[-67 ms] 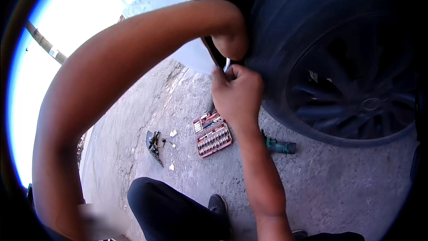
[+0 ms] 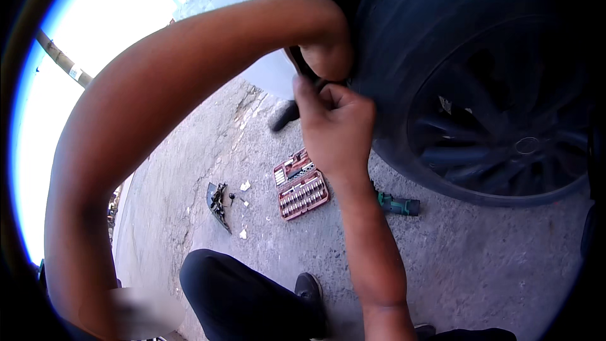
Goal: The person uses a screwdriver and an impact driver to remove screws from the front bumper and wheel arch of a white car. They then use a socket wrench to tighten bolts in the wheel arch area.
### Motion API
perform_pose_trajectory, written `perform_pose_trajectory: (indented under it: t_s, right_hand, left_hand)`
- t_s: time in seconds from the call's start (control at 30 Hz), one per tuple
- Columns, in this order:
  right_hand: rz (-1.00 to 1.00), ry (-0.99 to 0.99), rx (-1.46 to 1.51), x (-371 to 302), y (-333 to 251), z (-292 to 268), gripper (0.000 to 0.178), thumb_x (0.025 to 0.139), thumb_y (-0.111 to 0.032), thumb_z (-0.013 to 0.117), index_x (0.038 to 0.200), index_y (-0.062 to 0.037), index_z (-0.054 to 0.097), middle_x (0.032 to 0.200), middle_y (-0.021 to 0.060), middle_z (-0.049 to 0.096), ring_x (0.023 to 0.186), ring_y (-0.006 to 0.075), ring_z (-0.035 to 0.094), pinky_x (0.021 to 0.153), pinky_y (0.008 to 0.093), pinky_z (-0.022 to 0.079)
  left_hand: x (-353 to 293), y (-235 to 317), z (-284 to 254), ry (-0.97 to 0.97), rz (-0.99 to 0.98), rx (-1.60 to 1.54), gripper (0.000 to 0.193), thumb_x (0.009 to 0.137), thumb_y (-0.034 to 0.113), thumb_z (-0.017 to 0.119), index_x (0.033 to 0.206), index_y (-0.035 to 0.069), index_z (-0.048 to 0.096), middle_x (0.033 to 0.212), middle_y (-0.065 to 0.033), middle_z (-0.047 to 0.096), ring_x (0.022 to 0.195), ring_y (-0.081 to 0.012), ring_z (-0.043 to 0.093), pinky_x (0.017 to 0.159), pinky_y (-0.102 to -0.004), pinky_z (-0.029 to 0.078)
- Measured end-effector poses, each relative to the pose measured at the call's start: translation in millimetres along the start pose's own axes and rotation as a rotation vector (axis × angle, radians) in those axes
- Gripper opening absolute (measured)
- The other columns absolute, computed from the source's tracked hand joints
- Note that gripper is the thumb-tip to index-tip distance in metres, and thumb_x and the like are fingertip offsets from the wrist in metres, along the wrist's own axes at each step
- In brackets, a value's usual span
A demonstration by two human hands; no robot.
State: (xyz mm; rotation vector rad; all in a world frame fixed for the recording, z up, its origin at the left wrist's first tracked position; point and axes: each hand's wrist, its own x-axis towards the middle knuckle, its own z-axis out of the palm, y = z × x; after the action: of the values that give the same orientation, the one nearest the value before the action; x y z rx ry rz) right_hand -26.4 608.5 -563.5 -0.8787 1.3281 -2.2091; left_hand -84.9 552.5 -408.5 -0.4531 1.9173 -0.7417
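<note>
A dark wheel [image 2: 435, 120] fills the upper right of the frame, and beside it a pale body panel [image 2: 243, 0] edges a black gap. The person's left arm [image 2: 170, 82] arches from the lower left to the upper centre, where the left hand [image 2: 327, 57] bends down beside the tyre; its fingers are hidden, so their state cannot be told. The right hand [image 2: 341, 123], just below at centre, has its fingers curled in and its thumb raised toward the panel's edge. A dark handle [image 2: 286, 116] juts out on that hand's left, its long axis slanting from lower left to upper right before passing behind it. The right hand is nearer, though whether it grips the handle cannot be told. On the ground [image 2: 467, 265] lie an open red tool case [image 2: 302, 192], a dark broken piece [image 2: 218, 207], a green-and-black tool [image 2: 399, 204] and white scraps [image 2: 245, 185].
</note>
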Motion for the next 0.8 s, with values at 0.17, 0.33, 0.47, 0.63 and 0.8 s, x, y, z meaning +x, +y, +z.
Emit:
perform_pose_trajectory:
  t_s: [0.17, 0.33, 0.47, 0.63, 0.8]
  right_hand:
    - [-0.159, 0.192, -0.449, 11, 25, 4, 0.034, 0.091, -0.021, 0.074, 0.065, 0.0, 0.069, 0.06, 0.0171, 0.07, 0.057, 0.0343, 0.074, 0.056, 0.0423, 0.053]
    - [-0.089, 0.12, -0.179, 9, 12, -2, 0.033, 0.091, -0.02, 0.074, 0.066, 0.0016, 0.071, 0.061, 0.0205, 0.069, 0.059, 0.035, 0.075, 0.057, 0.0432, 0.055]
    - [-0.174, 0.233, -0.494, 14, 26, -4, 0.033, 0.09, -0.021, 0.075, 0.067, 0.0025, 0.071, 0.06, 0.0196, 0.069, 0.056, 0.0341, 0.073, 0.056, 0.0414, 0.055]
    - [-0.1, 0.097, 0.054, 8, 17, 4, 0.029, 0.089, -0.02, 0.075, 0.072, 0.0026, 0.073, 0.065, 0.0196, 0.072, 0.06, 0.0344, 0.075, 0.059, 0.0417, 0.056]
    - [-0.119, 0.189, -0.502, 5, 18, 0, 0.026, 0.089, -0.02, 0.078, 0.077, 0.0033, 0.075, 0.067, 0.0179, 0.074, 0.061, 0.0291, 0.077, 0.059, 0.0361, 0.056]
  left_hand:
    - [12, -8, 3, 0.05, 0.075, 0.144, 0.039, 0.1, 0.02, 0.051, 0.113, -0.003, 0.079, 0.113, -0.0265, 0.076, 0.104, -0.0373, 0.074, 0.092, -0.0487, 0.057]
    - [10, -4, 3, 0.03, 0.073, 0.157, 0.035, 0.1, 0.017, 0.053, 0.111, -0.002, 0.08, 0.114, -0.0262, 0.077, 0.107, -0.038, 0.074, 0.094, -0.0477, 0.059]
    - [11, -3, -5, 0.065, 0.099, 0.185, 0.034, 0.099, 0.016, 0.054, 0.111, -0.002, 0.08, 0.114, -0.0259, 0.077, 0.107, -0.0378, 0.075, 0.093, -0.0474, 0.059]
    - [8, -4, 9, 0.05, 0.079, 0.18, 0.032, 0.099, 0.015, 0.055, 0.11, -0.001, 0.08, 0.113, -0.0256, 0.077, 0.106, -0.0377, 0.075, 0.093, -0.0471, 0.059]
    - [10, -5, 2, 0.075, 0.101, 0.19, 0.031, 0.099, 0.014, 0.056, 0.11, -0.001, 0.08, 0.113, -0.0253, 0.077, 0.106, -0.0375, 0.075, 0.093, -0.0468, 0.06]
